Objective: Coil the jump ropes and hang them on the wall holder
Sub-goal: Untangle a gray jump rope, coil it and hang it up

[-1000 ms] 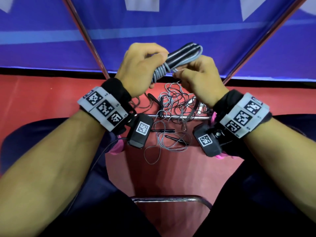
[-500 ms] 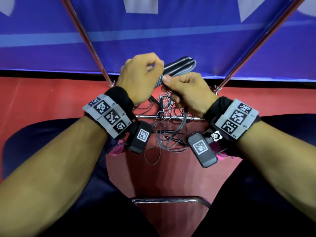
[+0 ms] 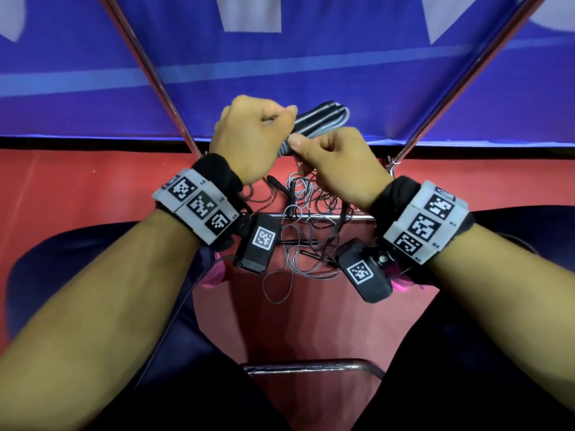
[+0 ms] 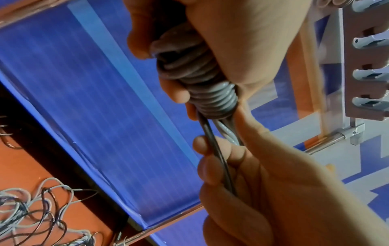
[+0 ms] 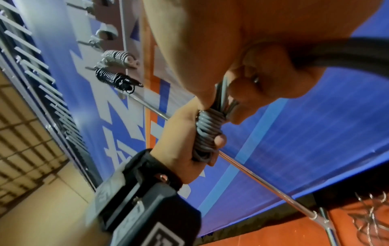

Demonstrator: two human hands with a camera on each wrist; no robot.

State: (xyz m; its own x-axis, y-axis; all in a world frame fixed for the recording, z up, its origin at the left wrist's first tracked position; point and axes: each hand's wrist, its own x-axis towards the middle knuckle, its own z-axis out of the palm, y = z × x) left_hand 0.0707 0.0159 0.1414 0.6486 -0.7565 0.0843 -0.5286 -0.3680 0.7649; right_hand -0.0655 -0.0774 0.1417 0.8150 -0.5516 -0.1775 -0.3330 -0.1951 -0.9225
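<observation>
A grey jump rope (image 3: 324, 120) is folded into a bundle with its dark handles and wound round with its own cord. My left hand (image 3: 252, 141) grips the wound part (image 4: 205, 88), fingers curled round it. My right hand (image 3: 337, 164) sits just below and holds the loose strands (image 4: 218, 159) coming out of the winding, thumb against the bundle. The right wrist view shows the same winding (image 5: 207, 133) between both hands. The wall holder (image 4: 366, 66) with its pegs hangs on the blue wall; a grey coil (image 5: 120, 58) and a black coil (image 5: 112, 78) hang on it.
A tangled pile of thin ropes (image 3: 306, 234) with black handles lies on the red floor below my hands, across a metal bar (image 3: 329, 217). Two slanted metal rods (image 3: 155, 76) frame the blue banner (image 3: 311, 42). A chair's front rail (image 3: 311, 367) lies between my knees.
The bundle has come down and toward me a little. My right hand has turned and closed in from pinching the cord beside the bundle to gripping the strands right under the winding.
</observation>
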